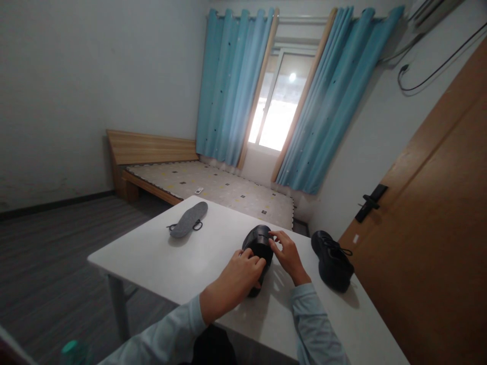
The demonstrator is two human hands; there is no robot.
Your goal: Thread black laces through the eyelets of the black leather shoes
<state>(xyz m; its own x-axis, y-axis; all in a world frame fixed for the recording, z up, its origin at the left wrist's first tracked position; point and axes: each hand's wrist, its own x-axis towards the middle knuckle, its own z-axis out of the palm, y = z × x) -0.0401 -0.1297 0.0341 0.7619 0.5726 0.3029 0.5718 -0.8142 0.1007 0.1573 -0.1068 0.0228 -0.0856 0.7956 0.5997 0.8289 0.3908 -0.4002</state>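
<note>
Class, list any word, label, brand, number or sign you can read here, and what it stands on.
None can be read.
Small white rectangle on the brown wooden door: too small to read.
Small white oblong object on the beige patterned mattress: likewise.
Black shoe being handled, black laced shoe, flat grey insole: nothing legible.

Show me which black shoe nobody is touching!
The laced black shoe on the right, nearest the door. The left hand and right hand are both on the other black shoe.
</note>
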